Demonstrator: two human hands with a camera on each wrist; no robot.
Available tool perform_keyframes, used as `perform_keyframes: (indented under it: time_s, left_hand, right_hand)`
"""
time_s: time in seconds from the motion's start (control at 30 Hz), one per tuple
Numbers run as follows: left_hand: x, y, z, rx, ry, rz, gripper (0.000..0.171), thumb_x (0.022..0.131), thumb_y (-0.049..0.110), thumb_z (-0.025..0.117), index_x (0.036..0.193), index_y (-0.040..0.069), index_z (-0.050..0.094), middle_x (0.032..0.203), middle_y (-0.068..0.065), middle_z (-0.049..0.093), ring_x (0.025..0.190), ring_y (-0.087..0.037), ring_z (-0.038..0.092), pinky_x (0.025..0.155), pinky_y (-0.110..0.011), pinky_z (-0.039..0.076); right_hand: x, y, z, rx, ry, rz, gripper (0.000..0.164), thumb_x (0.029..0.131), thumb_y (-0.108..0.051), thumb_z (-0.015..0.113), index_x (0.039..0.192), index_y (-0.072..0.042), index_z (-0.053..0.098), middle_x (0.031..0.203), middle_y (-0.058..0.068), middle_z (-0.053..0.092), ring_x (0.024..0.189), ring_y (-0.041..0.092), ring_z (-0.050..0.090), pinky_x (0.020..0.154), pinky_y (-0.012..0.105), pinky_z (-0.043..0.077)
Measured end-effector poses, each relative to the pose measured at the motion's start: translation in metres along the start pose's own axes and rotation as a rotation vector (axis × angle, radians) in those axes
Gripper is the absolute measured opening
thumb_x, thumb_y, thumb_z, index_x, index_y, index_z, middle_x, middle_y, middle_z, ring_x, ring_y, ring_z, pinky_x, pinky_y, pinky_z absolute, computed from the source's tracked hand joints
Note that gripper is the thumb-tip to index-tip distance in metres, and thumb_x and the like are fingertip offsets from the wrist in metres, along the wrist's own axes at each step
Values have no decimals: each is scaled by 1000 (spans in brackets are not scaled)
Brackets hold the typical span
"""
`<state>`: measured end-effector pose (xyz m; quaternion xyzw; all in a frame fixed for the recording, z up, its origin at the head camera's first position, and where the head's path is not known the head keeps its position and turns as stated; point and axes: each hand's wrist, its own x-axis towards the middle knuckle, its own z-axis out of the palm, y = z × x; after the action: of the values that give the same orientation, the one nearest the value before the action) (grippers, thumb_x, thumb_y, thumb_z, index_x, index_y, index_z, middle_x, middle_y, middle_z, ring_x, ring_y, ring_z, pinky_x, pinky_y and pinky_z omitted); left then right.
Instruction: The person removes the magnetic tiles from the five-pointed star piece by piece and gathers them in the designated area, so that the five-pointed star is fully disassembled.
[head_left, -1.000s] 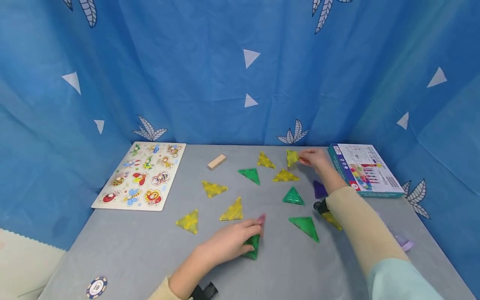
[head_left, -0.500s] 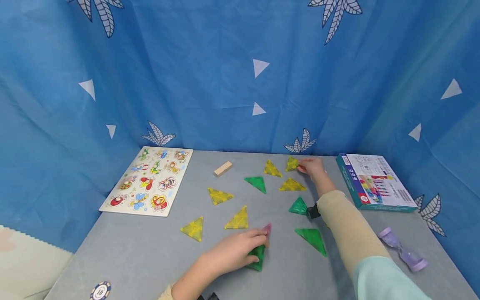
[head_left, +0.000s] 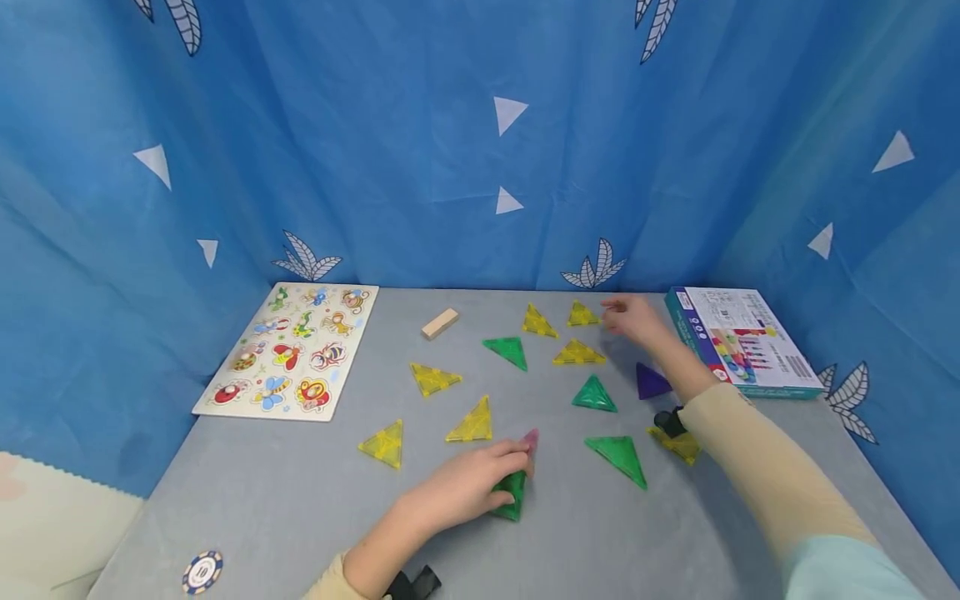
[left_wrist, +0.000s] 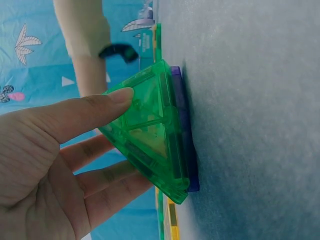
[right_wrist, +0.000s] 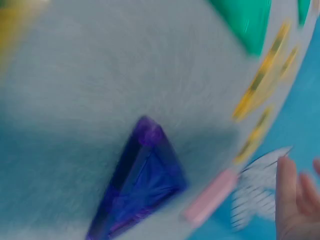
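Observation:
My left hand point(head_left: 461, 492) holds a stack of triangular magnetic tiles low over the table's near middle. Its thumb lies on a green triangular tile point(left_wrist: 150, 115), with a purple tile point(left_wrist: 185, 130) against the table side. A pink tip point(head_left: 532, 439) pokes out past the fingers in the head view. At the back right, my right hand point(head_left: 633, 319) hovers just right of a yellow triangular tile point(head_left: 582, 314), holding nothing. Below that hand lies a dark purple triangular tile point(right_wrist: 142, 187), beside a pink bar point(right_wrist: 210, 197) in the right wrist view.
More yellow tiles point(head_left: 472, 421) and green tiles point(head_left: 619, 458) lie scattered over the grey table. An insect puzzle board point(head_left: 347, 350) is at the left, a boxed toy point(head_left: 750, 342) at the right. A wooden block point(head_left: 439, 323) and a poker chip point(head_left: 202, 572) also lie there.
The right hand has let go of the yellow tile, which now lies flat at the back, and has drawn slightly right. The left hand keeps its stack in place.

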<state>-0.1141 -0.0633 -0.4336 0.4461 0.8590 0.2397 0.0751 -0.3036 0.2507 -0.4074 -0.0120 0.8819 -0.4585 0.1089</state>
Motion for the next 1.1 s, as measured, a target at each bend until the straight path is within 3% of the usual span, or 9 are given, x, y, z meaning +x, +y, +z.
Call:
perform_keyframes:
  time_s: [0.17,0.27,0.37,0.43,0.6,0.87,1.1]
  left_hand:
    - [1,0,-2,-2,-18,-23,33,82,18,72,110,22,56,135,0,48,117,-13,51,85,-22,47]
    - [1,-1,-3,-10,-20,-23,33,82,17,72,112,21,57,134,0,48,117,-12,51,85,-21,47]
    - [1,-1,-3,-22,-8,-11,34,82,17,72,113,19,57,131,1,50,115,-10,51,85,-20,46]
    - [1,-1,-4,-23,-2,-6,35,82,16,72,113,19,57,130,1,50,115,-9,51,85,-19,46]
    - [1,-1,-3,-14,-7,-2,35,81,16,73,113,19,57,131,1,49,116,-9,50,86,-18,45]
    - [2,0,-5,-32,-8,5,35,80,15,74,111,18,57,131,-1,50,115,-10,51,85,-18,46]
    - [2,1,-6,-47,-3,6,35,80,14,74,111,17,57,129,-1,51,112,-8,52,85,-17,45]
  right_hand:
    - [-60,-20,46,-269,-396,-428,33,91,-11,59,122,0,58,117,16,61,106,30,57,87,42,48]
    - [-96,-26,85,-448,-498,-592,34,85,-15,69,118,-12,63,116,-1,61,107,18,55,89,35,48]
    - [-116,-30,110,-612,-450,-698,31,81,-18,73,111,-18,65,109,-9,62,103,11,55,87,30,47]
    - [-120,-31,118,-650,-401,-731,25,81,-18,73,105,-18,67,103,-10,63,97,10,56,83,27,48]
    - [-120,-27,122,-643,-314,-797,10,83,-16,71,93,-17,70,89,-9,66,85,8,59,74,23,49]
    - [-122,-20,119,-633,-239,-898,6,84,-16,70,89,-17,70,86,-8,66,82,7,60,71,21,49]
    - [-122,-17,118,-623,-227,-903,5,83,-17,71,88,-18,69,84,-9,66,80,6,60,71,20,49]
